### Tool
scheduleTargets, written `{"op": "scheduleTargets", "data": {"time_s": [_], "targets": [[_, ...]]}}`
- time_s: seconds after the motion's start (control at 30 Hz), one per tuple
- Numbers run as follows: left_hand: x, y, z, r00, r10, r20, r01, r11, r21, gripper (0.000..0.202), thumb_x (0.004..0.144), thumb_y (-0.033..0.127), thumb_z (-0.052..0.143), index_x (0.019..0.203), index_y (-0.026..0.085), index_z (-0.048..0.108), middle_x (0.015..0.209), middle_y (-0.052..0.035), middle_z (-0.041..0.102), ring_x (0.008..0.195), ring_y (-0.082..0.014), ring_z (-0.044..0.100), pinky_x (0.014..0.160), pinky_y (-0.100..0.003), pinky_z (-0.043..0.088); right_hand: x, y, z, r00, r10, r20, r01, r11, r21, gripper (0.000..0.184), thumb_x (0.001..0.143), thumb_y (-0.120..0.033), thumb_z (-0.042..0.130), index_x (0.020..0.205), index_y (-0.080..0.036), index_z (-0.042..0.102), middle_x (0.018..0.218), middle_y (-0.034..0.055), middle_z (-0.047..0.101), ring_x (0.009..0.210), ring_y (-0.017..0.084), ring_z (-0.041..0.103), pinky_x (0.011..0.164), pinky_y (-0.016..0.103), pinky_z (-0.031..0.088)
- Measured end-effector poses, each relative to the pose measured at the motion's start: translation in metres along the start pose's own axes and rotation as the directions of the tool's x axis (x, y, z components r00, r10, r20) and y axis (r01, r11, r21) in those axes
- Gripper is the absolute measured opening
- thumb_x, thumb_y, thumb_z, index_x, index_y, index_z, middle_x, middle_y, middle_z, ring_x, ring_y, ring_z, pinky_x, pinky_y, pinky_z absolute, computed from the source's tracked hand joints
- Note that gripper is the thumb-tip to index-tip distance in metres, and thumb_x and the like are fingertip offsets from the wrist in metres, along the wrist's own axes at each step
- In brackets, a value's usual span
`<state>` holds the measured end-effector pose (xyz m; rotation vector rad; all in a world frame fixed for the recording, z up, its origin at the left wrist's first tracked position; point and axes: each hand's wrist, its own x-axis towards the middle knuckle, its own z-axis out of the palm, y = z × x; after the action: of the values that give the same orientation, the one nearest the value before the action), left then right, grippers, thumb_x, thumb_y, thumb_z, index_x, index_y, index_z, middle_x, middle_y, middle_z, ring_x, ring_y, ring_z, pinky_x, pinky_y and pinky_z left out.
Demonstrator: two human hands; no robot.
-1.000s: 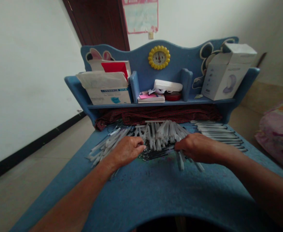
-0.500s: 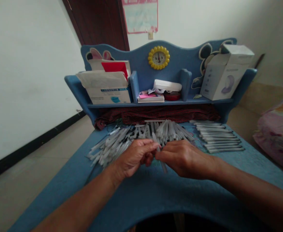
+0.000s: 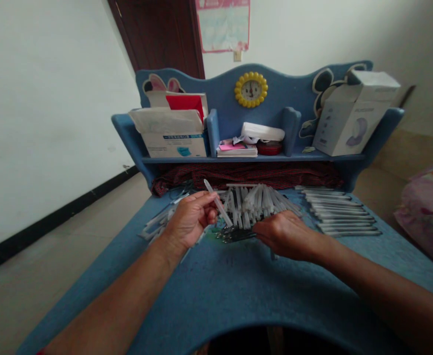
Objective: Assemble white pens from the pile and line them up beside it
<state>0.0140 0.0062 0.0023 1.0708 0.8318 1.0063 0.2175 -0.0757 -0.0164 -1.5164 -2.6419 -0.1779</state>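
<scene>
In my left hand [image 3: 192, 217], thumb and fingers pinch a slim translucent pen barrel [image 3: 218, 203], tilted with its upper end to the left. My right hand [image 3: 283, 234] is closed low over the table, its fingertips at the right end of a small bunch of dark pen refills [image 3: 234, 235]. What those fingers grip is hidden; a short pale piece [image 3: 273, 255] shows just below them. Behind both hands lies a heap of translucent pen parts [image 3: 259, 199]. More pale barrels [image 3: 157, 224] lie to the left, partly behind my left hand.
Filled pens [image 3: 344, 212] lie in a row on the right of the blue table [image 3: 216, 301]. A dark checked cloth [image 3: 246, 173] is bunched under the shelf [image 3: 305, 157]. The shelf bears a mask box [image 3: 175, 143], a white box [image 3: 353, 118] and booklets [image 3: 236, 152].
My hands have parted. The left has drawn away to the left with a pen barrel, and the right has shifted slightly right to the refills, which now show between the hands.
</scene>
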Motion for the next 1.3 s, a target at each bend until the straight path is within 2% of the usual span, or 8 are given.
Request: {"op": "scheduleTargets", "data": {"time_s": [0.17, 0.4, 0.63, 0.83, 0.97, 1.07, 1.17, 1.3], "targets": [[0.0, -0.002, -0.001, 1.0, 0.004, -0.014, -0.004, 1.0, 0.005, 0.008, 0.072, 0.017, 0.064, 0.07, 0.012, 0.058, 0.056, 0.0013, 0.057, 0.039, -0.0059, 0.046, 0.037, -0.019, 0.036, 0.011, -0.014, 0.005, 0.987, -0.008, 0.158, 0.027, 0.993, -0.118, 0.024, 0.078, -0.005, 0.043, 0.081, -0.012, 0.066, 0.069, 0.0135, 0.069, 0.062, 0.023, 0.065, 0.05, 0.026, 0.036], [0.006, -0.004, -0.005, 0.999, 0.026, -0.031, -0.025, 1.0, 0.004, 0.011, 0.074, 0.017, 0.063, 0.067, 0.01, 0.059, 0.056, -0.001, 0.058, 0.038, -0.0053, 0.045, 0.036, -0.017, 0.036, 0.017, -0.015, 0.01, 0.973, 0.008, 0.23, 0.022, 0.991, -0.129, 0.026, 0.078, -0.007, 0.042, 0.087, -0.011, 0.066, 0.075, 0.017, 0.07, 0.072, 0.03, 0.068, 0.058, 0.034, 0.048], [0.008, -0.008, -0.009, 0.999, 0.048, -0.016, -0.048, 0.999, 0.015, 0.009, 0.073, 0.016, 0.064, 0.067, 0.01, 0.059, 0.057, -0.001, 0.058, 0.037, -0.006, 0.046, 0.036, -0.018, 0.037, 0.028, -0.013, 0.004, 0.948, 0.019, 0.319, 0.004, 0.997, -0.072, 0.027, 0.074, -0.013, 0.047, 0.091, -0.01, 0.068, 0.084, 0.0195, 0.07, 0.078, 0.031, 0.068, 0.062, 0.035, 0.049], [0.011, -0.009, -0.013, 0.998, 0.027, -0.051, -0.026, 1.0, 0.015, 0.01, 0.074, 0.017, 0.063, 0.067, 0.011, 0.058, 0.055, -0.0006, 0.057, 0.037, -0.0061, 0.046, 0.037, -0.018, 0.038, 0.034, -0.003, 0.009, 0.956, -0.065, 0.286, 0.072, 0.997, -0.014, 0.027, 0.068, -0.016, 0.049, 0.084, -0.009, 0.069, 0.08, 0.0177, 0.07, 0.072, 0.027, 0.067, 0.054, 0.029, 0.041], [0.013, -0.008, -0.016, 0.996, 0.031, -0.088, -0.031, 1.0, 0.003, 0.01, 0.073, 0.017, 0.063, 0.067, 0.011, 0.058, 0.055, -0.0004, 0.057, 0.037, -0.0061, 0.045, 0.035, -0.017, 0.036, 0.03, 0.009, 0.004, 0.986, -0.041, 0.163, 0.014, 0.987, 0.161, 0.02, 0.068, -0.017, 0.048, 0.077, -0.014, 0.065, 0.068, 0.0079, 0.066, 0.059, 0.016, 0.058, 0.051, 0.024, 0.032], [0.015, -0.007, -0.018, 0.99, 0.036, -0.134, -0.04, 0.999, -0.031, 0.011, 0.073, 0.017, 0.063, 0.067, 0.011, 0.057, 0.055, 0.0001, 0.057, 0.037, -0.0055, 0.045, 0.035, -0.017, 0.035, 0.028, 0.014, 0.002, 0.996, 0.005, 0.091, -0.042, 0.914, 0.403, 0.012, 0.066, -0.014, 0.047, 0.067, -0.016, 0.058, 0.057, -0.0008, 0.053, 0.052, 0.009, 0.045, 0.047, 0.021, 0.027], [0.016, -0.006, -0.019, 0.981, 0.023, -0.194, -0.038, 0.997, -0.07, 0.01, 0.074, 0.016, 0.063, 0.067, 0.012, 0.057, 0.055, 0.0007, 0.056, 0.037, -0.0053, 0.045, 0.036, -0.017, 0.037, 0.028, 0.015, 0.006, 0.995, 0.013, 0.098, -0.068, 0.808, 0.585, 0.008, 0.063, -0.011, 0.046, 0.061, -0.016, 0.051, 0.053, -0.0044, 0.044, 0.05, 0.007, 0.038, 0.045, 0.019, 0.025], [0.016, -0.005, -0.02, 0.975, 0.017, -0.223, -0.041, 0.994, -0.103, 0.011, 0.076, 0.018, 0.062, 0.068, 0.012, 0.057, 0.054, 0.0015, 0.055, 0.037, -0.0056, 0.046, 0.036, -0.017, 0.037, 0.029, 0.013, 0.011, 0.991, 0.037, 0.127, -0.114, 0.731, 0.673, 0.007, 0.062, -0.01, 0.046, 0.059, -0.016, 0.049, 0.051, -0.0054, 0.041, 0.049, 0.006, 0.035, 0.043, 0.018, 0.023]]}}
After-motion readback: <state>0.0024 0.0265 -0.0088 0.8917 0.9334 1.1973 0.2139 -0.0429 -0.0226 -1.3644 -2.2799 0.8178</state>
